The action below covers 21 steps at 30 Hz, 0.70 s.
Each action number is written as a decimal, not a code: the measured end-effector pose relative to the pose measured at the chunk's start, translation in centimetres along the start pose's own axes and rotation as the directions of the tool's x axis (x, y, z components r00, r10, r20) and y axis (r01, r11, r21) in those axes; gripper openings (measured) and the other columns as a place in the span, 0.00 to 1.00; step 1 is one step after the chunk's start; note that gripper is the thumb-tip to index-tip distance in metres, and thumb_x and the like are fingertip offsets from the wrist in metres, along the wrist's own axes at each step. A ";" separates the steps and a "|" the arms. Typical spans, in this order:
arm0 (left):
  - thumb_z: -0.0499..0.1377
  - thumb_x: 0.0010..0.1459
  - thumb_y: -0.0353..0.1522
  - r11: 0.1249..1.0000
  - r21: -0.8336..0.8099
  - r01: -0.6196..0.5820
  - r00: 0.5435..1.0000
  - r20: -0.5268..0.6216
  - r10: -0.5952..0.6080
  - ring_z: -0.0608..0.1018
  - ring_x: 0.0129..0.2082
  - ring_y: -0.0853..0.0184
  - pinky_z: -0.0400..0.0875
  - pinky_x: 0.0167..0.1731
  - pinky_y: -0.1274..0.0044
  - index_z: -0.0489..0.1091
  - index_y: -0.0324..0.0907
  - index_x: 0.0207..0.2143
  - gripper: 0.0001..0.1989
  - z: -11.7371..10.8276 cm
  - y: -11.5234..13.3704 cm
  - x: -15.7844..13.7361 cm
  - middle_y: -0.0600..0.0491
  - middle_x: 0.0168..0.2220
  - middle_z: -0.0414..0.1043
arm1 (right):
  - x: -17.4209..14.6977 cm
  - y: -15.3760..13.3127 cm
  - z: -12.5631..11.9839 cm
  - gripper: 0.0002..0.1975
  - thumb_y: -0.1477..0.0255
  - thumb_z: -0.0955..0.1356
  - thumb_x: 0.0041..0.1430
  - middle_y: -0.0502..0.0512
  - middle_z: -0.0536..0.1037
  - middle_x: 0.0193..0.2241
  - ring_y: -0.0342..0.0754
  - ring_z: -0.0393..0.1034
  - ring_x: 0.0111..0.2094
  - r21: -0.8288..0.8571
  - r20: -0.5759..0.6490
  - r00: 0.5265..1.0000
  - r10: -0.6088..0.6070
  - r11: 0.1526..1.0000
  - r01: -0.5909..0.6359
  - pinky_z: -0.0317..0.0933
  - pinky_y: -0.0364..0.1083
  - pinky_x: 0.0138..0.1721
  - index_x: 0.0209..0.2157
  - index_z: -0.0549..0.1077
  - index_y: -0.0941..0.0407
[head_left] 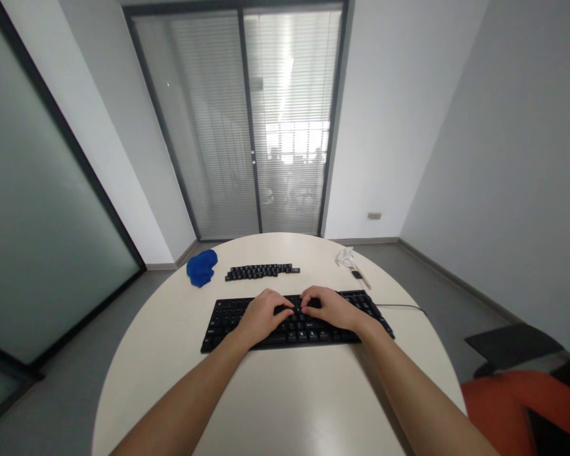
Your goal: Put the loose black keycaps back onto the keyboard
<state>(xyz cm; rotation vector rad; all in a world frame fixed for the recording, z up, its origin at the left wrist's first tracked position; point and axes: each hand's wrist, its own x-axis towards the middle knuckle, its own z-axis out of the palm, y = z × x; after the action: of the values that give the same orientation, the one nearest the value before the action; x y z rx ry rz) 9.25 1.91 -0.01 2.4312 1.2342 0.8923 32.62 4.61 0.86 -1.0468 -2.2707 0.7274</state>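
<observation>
A black keyboard (308, 337) lies across the round table in front of me. Over its middle, my left hand (266, 313) is bent with thumb and index finger curled toward each other, their tips down at the keys. My right hand (330, 307) mirrors it from the other side, thumb and index tips close together at the same small patch of keys. The fingertips of both hands nearly meet there. Whatever is between them is too small to make out. Beyond the keyboard, loose black keycaps (259, 272) are laid out in rows.
A crumpled blue cloth (202, 267) lies at the table's (285, 399) far left. Far right are a crumpled white tissue (346, 257) and a brush-like tool (361, 277) with a pale handle. The keyboard cable (401, 306) runs off the right edge, near a red chair (513, 405).
</observation>
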 end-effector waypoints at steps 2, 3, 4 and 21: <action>0.64 0.61 0.33 0.999 0.036 -0.012 1.000 0.002 0.011 0.75 0.43 0.60 0.69 0.46 0.70 0.79 0.45 0.39 0.05 -0.1 0.2 0.0 0.52 0.38 0.80 | 0.0 0.1 0.0 0.04 0.72 0.71 0.56 0.53 0.81 0.41 0.50 0.74 0.44 0.001 -0.001 1.000 -0.004 1.000 0.004 0.63 0.49 0.52 0.34 0.80 0.53; 0.64 0.62 0.33 0.998 0.051 -0.021 1.000 0.006 0.020 0.75 0.43 0.60 0.69 0.45 0.70 0.79 0.45 0.39 0.05 -0.1 0.3 0.0 0.52 0.38 0.80 | 0.0 0.1 0.1 0.04 0.72 0.71 0.56 0.53 0.81 0.42 0.50 0.74 0.44 0.001 -0.003 1.000 -0.005 1.000 0.005 0.63 0.49 0.52 0.34 0.80 0.53; 0.64 0.62 0.34 0.997 0.065 -0.030 1.000 0.010 0.029 0.75 0.43 0.60 0.69 0.45 0.70 0.80 0.44 0.39 0.05 -0.1 0.3 0.0 0.51 0.38 0.80 | 0.0 0.1 0.1 0.04 0.72 0.72 0.56 0.53 0.80 0.42 0.51 0.74 0.44 0.000 -0.005 1.000 -0.003 1.000 0.003 0.63 0.49 0.52 0.34 0.80 0.53; 0.56 0.66 0.34 0.960 0.235 -0.150 0.989 0.043 0.143 0.75 0.42 0.60 0.70 0.45 0.68 0.80 0.46 0.36 0.12 -0.6 1.4 -0.4 0.50 0.39 0.77 | 0.0 0.0 0.0 0.03 0.71 0.72 0.56 0.53 0.80 0.42 0.51 0.74 0.44 -0.011 -0.005 1.000 0.004 1.000 -0.004 0.63 0.49 0.52 0.34 0.80 0.53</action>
<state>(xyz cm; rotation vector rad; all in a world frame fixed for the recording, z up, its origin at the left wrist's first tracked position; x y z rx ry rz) 9.55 0.69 1.02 2.7445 1.2277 0.7875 32.62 4.59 0.84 -1.0571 -2.2715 0.7138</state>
